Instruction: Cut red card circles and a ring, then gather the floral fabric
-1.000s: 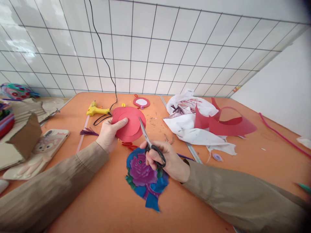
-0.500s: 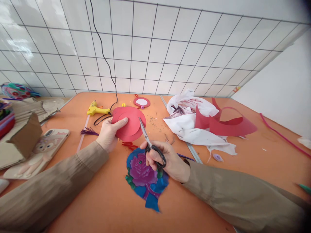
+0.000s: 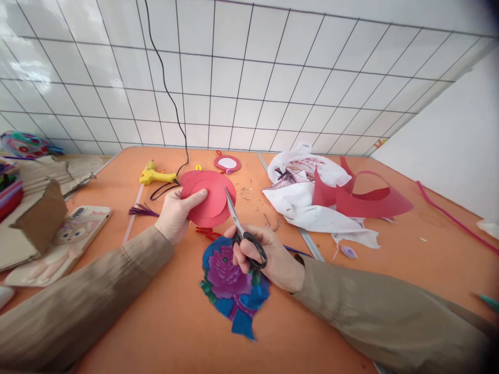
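My left hand (image 3: 175, 214) pinches round red paper pieces (image 3: 212, 195), its thumb on top; they overlap, a smaller disc lying over a larger one. In my right hand (image 3: 268, 254) are scissors (image 3: 234, 212) with black handles, fingers through the loops. The blades point up and left, their tips over the right part of the red paper, and look nearly closed. Below my right hand a blue cutout with a purple flower (image 3: 228, 275) lies on the orange table (image 3: 175, 322), partly covered by the hand. Red bits lie just under the paper.
A yellow glue gun (image 3: 156, 174) with a black cord and a purple tassel (image 3: 143, 210) are at left. Farther left are a phone (image 3: 74, 239) and cardboard (image 3: 42, 218). A small red ring with a white oval (image 3: 227, 164) sits behind. White plastic (image 3: 307, 208) and red scraps (image 3: 370, 202) are right.
The red paper in my left hand has shifted very slightly to the right. My right hand and the scissors are almost where they were.
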{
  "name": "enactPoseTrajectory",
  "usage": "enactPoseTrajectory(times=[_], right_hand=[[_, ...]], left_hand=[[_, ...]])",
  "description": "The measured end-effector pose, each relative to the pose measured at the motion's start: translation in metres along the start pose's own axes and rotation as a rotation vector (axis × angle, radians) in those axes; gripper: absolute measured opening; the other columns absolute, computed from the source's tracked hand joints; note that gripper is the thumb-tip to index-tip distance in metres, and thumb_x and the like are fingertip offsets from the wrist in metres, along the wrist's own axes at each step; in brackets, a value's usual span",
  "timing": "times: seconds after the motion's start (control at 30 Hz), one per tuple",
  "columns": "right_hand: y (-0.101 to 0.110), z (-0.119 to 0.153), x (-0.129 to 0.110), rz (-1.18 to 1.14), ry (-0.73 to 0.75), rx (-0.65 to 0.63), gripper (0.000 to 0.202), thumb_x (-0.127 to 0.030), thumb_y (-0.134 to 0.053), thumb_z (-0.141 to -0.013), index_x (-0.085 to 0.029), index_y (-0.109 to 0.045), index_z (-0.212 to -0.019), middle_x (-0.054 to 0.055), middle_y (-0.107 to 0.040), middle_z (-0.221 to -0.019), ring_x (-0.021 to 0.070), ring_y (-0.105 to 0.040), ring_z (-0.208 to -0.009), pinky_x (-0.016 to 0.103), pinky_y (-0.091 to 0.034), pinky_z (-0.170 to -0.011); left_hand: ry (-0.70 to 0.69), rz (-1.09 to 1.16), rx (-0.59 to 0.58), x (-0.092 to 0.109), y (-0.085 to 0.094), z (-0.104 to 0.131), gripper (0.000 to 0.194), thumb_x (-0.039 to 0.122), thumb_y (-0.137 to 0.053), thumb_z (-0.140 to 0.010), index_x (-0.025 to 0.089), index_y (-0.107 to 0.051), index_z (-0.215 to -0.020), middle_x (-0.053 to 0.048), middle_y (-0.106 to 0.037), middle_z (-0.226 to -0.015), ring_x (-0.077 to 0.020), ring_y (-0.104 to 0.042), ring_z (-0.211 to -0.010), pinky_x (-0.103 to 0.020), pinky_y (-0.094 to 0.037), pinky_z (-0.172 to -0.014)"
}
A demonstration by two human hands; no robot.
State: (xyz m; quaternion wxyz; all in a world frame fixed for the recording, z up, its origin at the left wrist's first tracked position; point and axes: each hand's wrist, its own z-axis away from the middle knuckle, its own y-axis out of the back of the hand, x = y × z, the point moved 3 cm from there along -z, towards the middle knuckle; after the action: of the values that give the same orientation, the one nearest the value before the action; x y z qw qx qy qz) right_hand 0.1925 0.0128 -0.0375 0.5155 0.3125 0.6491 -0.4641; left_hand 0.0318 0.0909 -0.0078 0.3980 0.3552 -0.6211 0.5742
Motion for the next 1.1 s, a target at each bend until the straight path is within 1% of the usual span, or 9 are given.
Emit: enactPoseTrajectory(times=[0.3,0.5,0.7,1.1], right_hand=[[0.0012,-0.0007,0.0006,-0.027,0.009,-0.004,0.037,-0.045,-0.067,-0.077,-0.015,-0.06,-0.096,-0.004,-0.057,-0.058,0.008,-0.052,-0.045,0.025,-0.041,-0.053],[0.0019,-0.0005,0.0011,-0.027,0.005,-0.025,0.036,-0.045,-0.066,-0.078,-0.015,-0.06,-0.097,-0.006,-0.054,-0.056,0.0072,-0.05,-0.044,0.026,-0.043,-0.055],[0.0006,-0.0004,0.0008,-0.043,0.009,-0.023,0.037,-0.046,-0.067,-0.077,-0.014,-0.06,-0.095,-0.006,-0.053,-0.055,0.0065,-0.049,-0.044,0.026,-0.043,-0.056],[0.0027,-0.0003,0.003,-0.04,0.006,-0.024,0.037,-0.046,-0.067,-0.077,-0.014,-0.061,-0.096,-0.007,-0.051,-0.053,0.0061,-0.047,-0.044,0.026,-0.042,-0.057]], left_hand=[[-0.016,-0.056,-0.033,0.0012,-0.0006,0.0012,0.022,0.028,-0.081,-0.058,0.013,-0.073,-0.072,-0.006,-0.074,-0.073,-0.0159,-0.065,-0.064,-0.025,-0.05,-0.064],[-0.02,-0.037,-0.032,0.0009,0.0008,0.0008,0.021,0.025,-0.081,-0.058,0.013,-0.073,-0.073,-0.005,-0.073,-0.07,-0.0147,-0.064,-0.063,-0.024,-0.051,-0.063],[-0.028,-0.021,-0.035,0.0009,0.0017,-0.0005,0.023,0.025,-0.081,-0.058,0.012,-0.072,-0.075,-0.004,-0.072,-0.07,-0.013,-0.064,-0.063,-0.022,-0.051,-0.063],[-0.019,-0.017,-0.031,0.0028,0.0003,0.0009,0.022,0.025,-0.081,-0.058,0.013,-0.073,-0.075,-0.004,-0.074,-0.073,-0.0138,-0.065,-0.064,-0.022,-0.052,-0.063]])
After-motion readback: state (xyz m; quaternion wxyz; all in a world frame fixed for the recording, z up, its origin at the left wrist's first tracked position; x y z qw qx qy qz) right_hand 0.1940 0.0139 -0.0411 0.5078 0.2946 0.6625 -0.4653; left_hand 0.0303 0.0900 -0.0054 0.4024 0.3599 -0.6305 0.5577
